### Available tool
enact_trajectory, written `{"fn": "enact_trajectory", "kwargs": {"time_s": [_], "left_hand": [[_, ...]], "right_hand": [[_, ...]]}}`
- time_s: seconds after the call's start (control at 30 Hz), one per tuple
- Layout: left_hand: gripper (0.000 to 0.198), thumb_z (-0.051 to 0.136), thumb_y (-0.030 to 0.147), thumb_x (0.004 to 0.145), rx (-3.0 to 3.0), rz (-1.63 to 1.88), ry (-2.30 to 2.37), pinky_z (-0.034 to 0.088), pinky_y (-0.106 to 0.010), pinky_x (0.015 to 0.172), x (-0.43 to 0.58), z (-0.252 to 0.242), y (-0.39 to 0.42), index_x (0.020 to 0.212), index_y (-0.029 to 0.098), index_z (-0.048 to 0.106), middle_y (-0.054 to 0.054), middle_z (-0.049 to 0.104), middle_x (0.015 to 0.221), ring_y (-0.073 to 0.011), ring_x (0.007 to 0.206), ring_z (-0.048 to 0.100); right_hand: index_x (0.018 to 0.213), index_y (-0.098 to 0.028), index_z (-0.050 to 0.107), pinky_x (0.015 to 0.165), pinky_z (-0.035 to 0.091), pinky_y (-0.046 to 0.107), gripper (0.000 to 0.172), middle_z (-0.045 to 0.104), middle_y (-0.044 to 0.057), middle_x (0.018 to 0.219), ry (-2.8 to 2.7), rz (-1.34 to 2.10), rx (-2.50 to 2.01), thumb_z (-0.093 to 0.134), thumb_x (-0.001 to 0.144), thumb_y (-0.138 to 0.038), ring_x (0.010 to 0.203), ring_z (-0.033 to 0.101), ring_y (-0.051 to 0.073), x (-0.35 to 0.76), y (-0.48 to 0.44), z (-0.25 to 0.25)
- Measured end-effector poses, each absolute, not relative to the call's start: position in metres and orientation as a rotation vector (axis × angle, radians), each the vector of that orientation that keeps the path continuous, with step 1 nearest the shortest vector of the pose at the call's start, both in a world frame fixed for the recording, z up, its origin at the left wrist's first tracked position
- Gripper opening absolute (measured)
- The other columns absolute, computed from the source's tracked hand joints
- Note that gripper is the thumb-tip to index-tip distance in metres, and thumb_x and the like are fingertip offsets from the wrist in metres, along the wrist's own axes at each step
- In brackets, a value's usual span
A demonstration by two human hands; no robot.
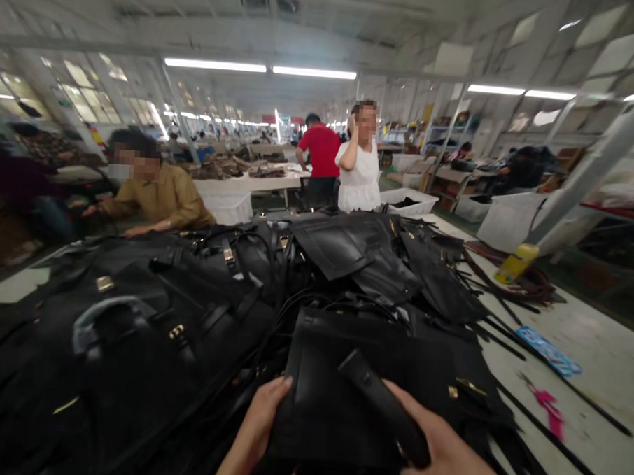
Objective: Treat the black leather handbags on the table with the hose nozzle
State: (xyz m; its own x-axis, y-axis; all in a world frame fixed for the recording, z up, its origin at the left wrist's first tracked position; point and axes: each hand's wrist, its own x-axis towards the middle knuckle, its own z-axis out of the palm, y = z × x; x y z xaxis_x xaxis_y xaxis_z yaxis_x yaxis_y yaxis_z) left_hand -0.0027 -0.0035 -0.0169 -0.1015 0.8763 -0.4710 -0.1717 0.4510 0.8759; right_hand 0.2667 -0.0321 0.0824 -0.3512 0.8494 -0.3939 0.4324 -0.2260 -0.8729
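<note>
A flat black leather bag panel [337, 378] lies in front of me on a heap of black handbags [150, 328]. My left hand [256, 427] grips the panel's left edge, fingers curled over it. My right hand [444, 456] is closed round a black cylindrical tool [383, 405] that points up and left across the panel. Gold metal fittings [105, 283] show on the bags around it.
A white table [595, 362] carries loose black straps, a blue packet [548, 351], a pink scrap [548, 405] and a yellow bottle [515, 264]. A seated person in a mustard top [161, 199] works at the left. Two people stand beyond the pile.
</note>
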Motion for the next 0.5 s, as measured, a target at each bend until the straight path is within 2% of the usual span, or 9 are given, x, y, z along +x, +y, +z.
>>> {"fn": "enact_trajectory", "kwargs": {"time_s": [0.07, 0.17, 0.4, 0.43, 0.5], "left_hand": [[0.040, 0.061, 0.046, 0.063, 0.647, 1.011, 1.319, 0.046, -0.033, 0.071, -0.005, -0.030, -0.005, 0.081, 0.010, 0.064, -0.007, 0.068, 0.078, -0.0207, 0.072, 0.061], [0.041, 0.060, 0.046, 0.065, 0.628, 1.044, 1.311, 0.045, -0.031, 0.072, -0.005, -0.038, -0.003, 0.083, 0.009, 0.064, -0.006, 0.068, 0.077, -0.0199, 0.072, 0.060], [0.049, 0.048, 0.051, 0.072, 0.565, 1.174, 1.258, 0.042, -0.035, 0.084, 0.011, -0.034, -0.010, 0.096, 0.010, 0.061, -0.007, 0.067, 0.089, -0.0235, 0.091, 0.058], [0.049, 0.046, 0.051, 0.074, 0.550, 1.206, 1.248, 0.041, -0.036, 0.087, 0.013, -0.032, -0.012, 0.098, 0.011, 0.060, -0.007, 0.067, 0.092, -0.0238, 0.095, 0.056], [0.047, 0.045, 0.050, 0.075, 0.593, 1.248, 1.333, 0.039, -0.036, 0.090, 0.013, -0.027, -0.014, 0.099, 0.013, 0.060, -0.007, 0.065, 0.097, -0.0247, 0.102, 0.052]], "right_hand": [[0.130, -0.024, 0.028, 0.046, 0.040, 0.016, 0.084, 0.059, -0.004, 0.076, -1.604, 1.765, -1.437, 0.052, 0.053, -0.002, 0.060, 0.054, 0.012, 0.266, -0.027, 0.077], [0.130, -0.024, 0.026, 0.035, 0.027, 0.013, 0.084, 0.051, -0.008, 0.061, -1.573, 1.947, -1.347, 0.047, 0.052, -0.002, 0.041, 0.039, 0.005, 0.265, -0.025, 0.072], [0.123, -0.023, 0.040, 0.033, 0.029, 0.011, 0.077, 0.049, -0.009, 0.059, -1.661, 2.112, -1.104, 0.051, 0.049, -0.001, 0.040, 0.039, 0.005, 0.236, -0.017, 0.061], [0.121, -0.024, 0.043, 0.037, 0.034, 0.012, 0.076, 0.050, -0.009, 0.059, -1.681, 2.092, -1.083, 0.053, 0.049, -0.001, 0.043, 0.044, 0.006, 0.229, -0.014, 0.060], [0.114, -0.026, 0.051, 0.053, 0.044, 0.015, 0.069, 0.055, -0.008, 0.063, -1.752, 1.970, -1.048, 0.057, 0.049, -0.003, 0.060, 0.055, 0.012, 0.215, -0.009, 0.057]]}}
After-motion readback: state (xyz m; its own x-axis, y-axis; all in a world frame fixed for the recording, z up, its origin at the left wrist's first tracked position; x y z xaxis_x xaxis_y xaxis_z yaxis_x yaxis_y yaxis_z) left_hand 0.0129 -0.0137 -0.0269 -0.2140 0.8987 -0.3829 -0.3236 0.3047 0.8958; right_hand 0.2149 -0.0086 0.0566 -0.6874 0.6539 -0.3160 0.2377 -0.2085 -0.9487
